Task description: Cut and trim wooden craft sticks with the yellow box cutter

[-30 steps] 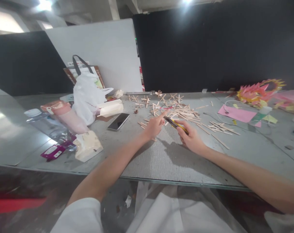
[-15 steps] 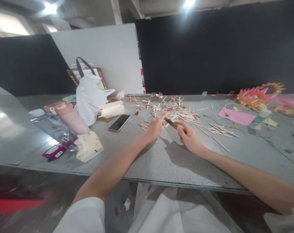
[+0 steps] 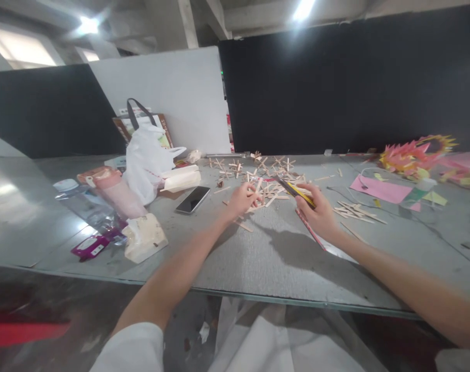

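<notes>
My right hand [image 3: 317, 211] is wrapped round a yellow-and-black utility knife [image 3: 297, 192], its tip pointing up and left over the sticks. Beneath that hand and forearm lies a clear plastic wrapper with a red edge [image 3: 311, 231]. My left hand [image 3: 244, 199] is at the near left side of a loose heap of thin wooden sticks [image 3: 275, 195]. Its fingers are curled and appear to pinch a wooden stick [image 3: 259, 185]; the fingers partly hide the grip. Several sticks joined into star-like crosses [image 3: 235, 168] lie behind the heap.
To the left are a phone [image 3: 193, 200], a tissue pack [image 3: 145, 238], a pink bottle [image 3: 122, 194], a clear bottle [image 3: 81, 209] and a white plastic bag [image 3: 145, 160]. A smaller stick pile [image 3: 357, 212], pink paper [image 3: 380, 188], a cable and a spiky paper craft [image 3: 409, 157] lie right.
My right hand moved right with the utility knife, away from my left hand. My left fingers curled in among the sticks. The red-edged wrapper now shows under my right hand.
</notes>
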`<state>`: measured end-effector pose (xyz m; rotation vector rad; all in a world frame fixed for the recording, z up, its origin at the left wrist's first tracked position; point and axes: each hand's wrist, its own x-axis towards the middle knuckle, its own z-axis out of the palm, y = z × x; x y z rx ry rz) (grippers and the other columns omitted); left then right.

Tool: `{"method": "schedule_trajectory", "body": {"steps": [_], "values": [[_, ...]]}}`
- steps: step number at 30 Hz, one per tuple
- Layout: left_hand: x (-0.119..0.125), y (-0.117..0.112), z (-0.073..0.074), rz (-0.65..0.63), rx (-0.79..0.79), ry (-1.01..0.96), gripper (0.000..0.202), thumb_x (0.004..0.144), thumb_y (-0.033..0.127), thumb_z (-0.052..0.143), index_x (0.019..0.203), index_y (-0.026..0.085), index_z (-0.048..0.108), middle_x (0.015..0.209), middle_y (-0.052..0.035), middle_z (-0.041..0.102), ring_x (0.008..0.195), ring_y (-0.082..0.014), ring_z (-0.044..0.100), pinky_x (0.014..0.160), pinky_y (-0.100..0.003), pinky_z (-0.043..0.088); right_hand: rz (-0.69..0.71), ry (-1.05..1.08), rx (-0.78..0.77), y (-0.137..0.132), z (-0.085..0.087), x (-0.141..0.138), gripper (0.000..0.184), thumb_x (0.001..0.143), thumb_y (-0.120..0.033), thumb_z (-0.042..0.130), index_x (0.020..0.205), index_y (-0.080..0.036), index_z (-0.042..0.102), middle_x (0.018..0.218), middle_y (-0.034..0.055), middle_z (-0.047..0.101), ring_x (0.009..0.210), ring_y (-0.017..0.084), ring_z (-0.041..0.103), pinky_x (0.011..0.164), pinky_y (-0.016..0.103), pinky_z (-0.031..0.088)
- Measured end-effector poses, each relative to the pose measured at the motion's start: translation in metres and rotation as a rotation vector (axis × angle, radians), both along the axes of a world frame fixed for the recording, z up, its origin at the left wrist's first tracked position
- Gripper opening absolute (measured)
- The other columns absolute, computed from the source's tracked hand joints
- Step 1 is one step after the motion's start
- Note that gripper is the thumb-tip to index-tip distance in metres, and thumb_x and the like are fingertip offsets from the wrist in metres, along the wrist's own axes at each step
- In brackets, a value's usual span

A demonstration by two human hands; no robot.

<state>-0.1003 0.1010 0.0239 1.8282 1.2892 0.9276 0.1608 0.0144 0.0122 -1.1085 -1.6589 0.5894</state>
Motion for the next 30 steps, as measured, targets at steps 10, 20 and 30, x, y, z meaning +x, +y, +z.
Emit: {"method": "schedule_trajectory", "body": {"steps": [10, 20, 30], "values": [[0.018, -0.029, -0.014, -0.336, -0.072, 0.473, 0.015, 0.083, 0.030, 0.080, 0.076, 0.018, 0.077, 0.071, -0.0027, 0.073, 0.066, -0.0171, 0.064, 0.066, -0.029, 0.042, 0.296, -0.606, -0.006, 0.016, 0.083, 0.056, 0.039, 0.099, -0.058, 0.062, 0.107, -0.027, 0.084, 0.092, 0.0060, 0.079, 0.075, 0.020, 0.065, 0.068, 0.032, 0.046], [0.022, -0.021, -0.021, -0.373, -0.094, 0.394, 0.016, 0.079, 0.032, 0.083, 0.077, 0.018, 0.076, 0.074, -0.0011, 0.072, 0.069, -0.0155, 0.061, 0.066, -0.027, 0.040, 0.418, -0.740, -0.042, 0.031, 0.074, 0.047, 0.030, 0.096, -0.052, 0.068, 0.101, -0.031, 0.087, 0.092, 0.0025, 0.083, 0.067, 0.017, 0.066, 0.064, 0.031, 0.047], [0.021, -0.016, -0.031, -0.371, -0.086, 0.372, 0.023, 0.078, 0.039, 0.086, 0.076, 0.018, 0.077, 0.071, -0.0009, 0.071, 0.065, -0.0146, 0.059, 0.062, -0.027, 0.039, 0.412, -0.641, -0.039, 0.033, 0.063, 0.040, 0.023, 0.090, -0.047, 0.072, 0.095, -0.031, 0.089, 0.080, 0.0002, 0.081, 0.056, 0.014, 0.060, 0.055, 0.029, 0.041]]}}
